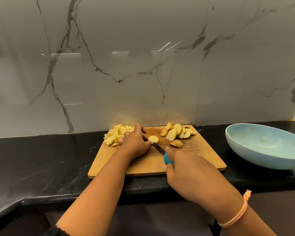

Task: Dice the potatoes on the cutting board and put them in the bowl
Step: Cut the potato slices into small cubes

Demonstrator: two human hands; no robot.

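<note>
One potato slice [153,139] lies flat on the cutting board [143,165]. My left hand [136,142] holds its left edge, fingers curled onto it. My right hand [186,167] grips the teal-handled knife [159,148], its blade tip touching the slice just beside my left fingertips. Behind my left knuckles is the diced potato [117,135]. Beyond the blade are the uncut slices [176,133]. The blue bowl [262,147] sits well right of my right hand.

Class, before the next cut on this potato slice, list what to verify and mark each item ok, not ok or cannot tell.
1. Left hand holds the potato slice: ok.
2. Right hand grips the knife handle: ok.
3. Blade clear of the holding hand: cannot tell.
4. Cutting board lies flat on the counter: ok.
5. Bowl stands beside the board with room for dice: ok.
</note>
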